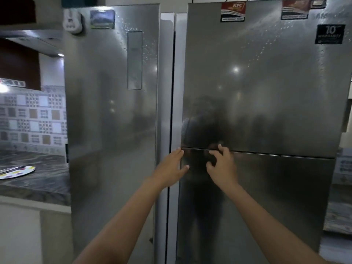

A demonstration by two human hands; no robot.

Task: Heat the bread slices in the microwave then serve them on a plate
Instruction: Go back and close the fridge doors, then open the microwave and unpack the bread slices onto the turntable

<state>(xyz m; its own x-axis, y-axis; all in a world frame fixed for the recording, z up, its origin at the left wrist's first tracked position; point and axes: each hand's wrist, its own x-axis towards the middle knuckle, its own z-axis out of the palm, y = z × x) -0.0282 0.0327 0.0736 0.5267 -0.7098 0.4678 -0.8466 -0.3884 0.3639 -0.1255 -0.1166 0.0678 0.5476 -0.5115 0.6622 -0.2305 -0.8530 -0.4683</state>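
Steel fridge door point(266, 197) meets both hands at its seam, left hand point(171, 166) open, right hand point(222, 166) loosely curled, empty, likely to open it for bread.

Brushed silver-grey over the left fridge point(112, 111) and the right fridge's upper door point(266, 92); duller, darker grey on the lower door point(276, 197). Red, white and black on the KFC magnet point(233, 11); rusty red above white and black on the second magnet point(295, 8). Reads white on black at the warranty sticker point(330, 34). Blue and green on the landscape magnet point(102, 19). Patchwork of white, grey and tan squares across the wall tiles point(32, 115). Dark grey with pale wavy veins along the tabletop point(38, 187). White with yellow and purple dots on the plate point(17, 172). Deep reddish brown on the cabinet point(19, 63).
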